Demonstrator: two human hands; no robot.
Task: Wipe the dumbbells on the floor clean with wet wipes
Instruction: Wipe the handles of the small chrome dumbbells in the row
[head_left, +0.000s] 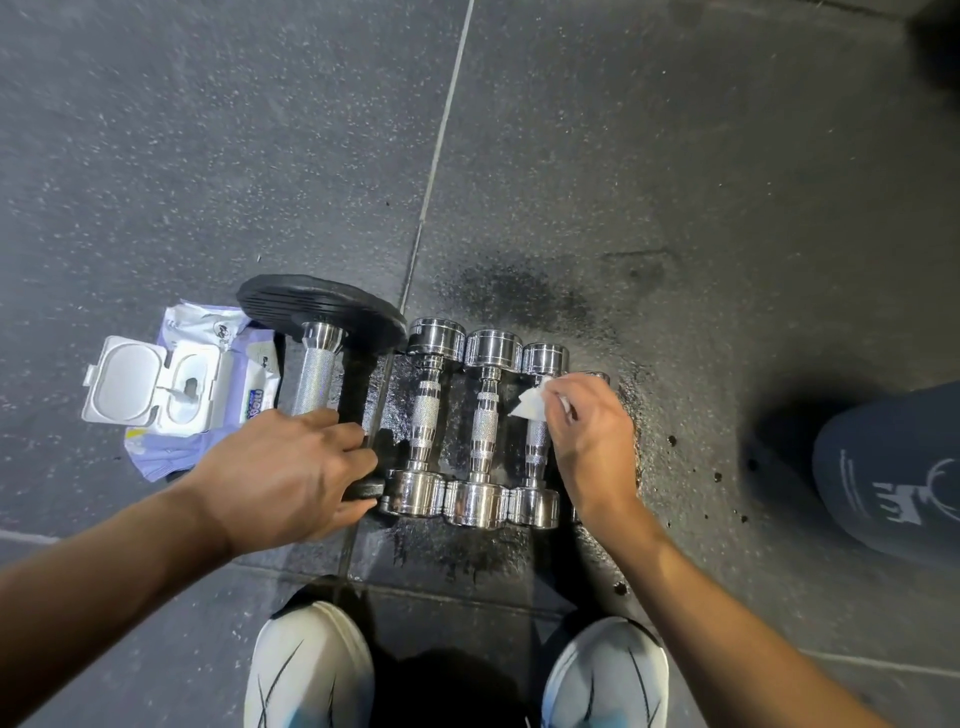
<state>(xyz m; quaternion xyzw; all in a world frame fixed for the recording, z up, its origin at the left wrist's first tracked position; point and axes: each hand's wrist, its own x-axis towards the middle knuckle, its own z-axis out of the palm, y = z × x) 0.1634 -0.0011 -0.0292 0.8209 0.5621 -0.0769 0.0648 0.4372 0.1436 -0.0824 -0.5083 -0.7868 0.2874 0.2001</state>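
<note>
The chrome dumbbells (484, 426) lie in a row on the floor (675, 156), side by side. Each has its long axis running straight away from me, one head near and one far. I count three clearly (a fourth is mostly hidden under my hand). My right grip (592, 441) pinches a crumpled white wet wipe (532, 408) between thumb and fingers. It holds the wipe against the far part of the third dumbbell's handle (537, 441).

Left of the row is a big dumbbell (314, 374) with black plates, its axis roughly parallel to the others. My left grip (291, 467) is curled round its near plate. Further left, the wipes pack (171, 384) lies flat with its lid flipped open. A dark wet patch (519, 296) spreads on the floor around the row. My white shoes (311, 670) are at the bottom edge.
</note>
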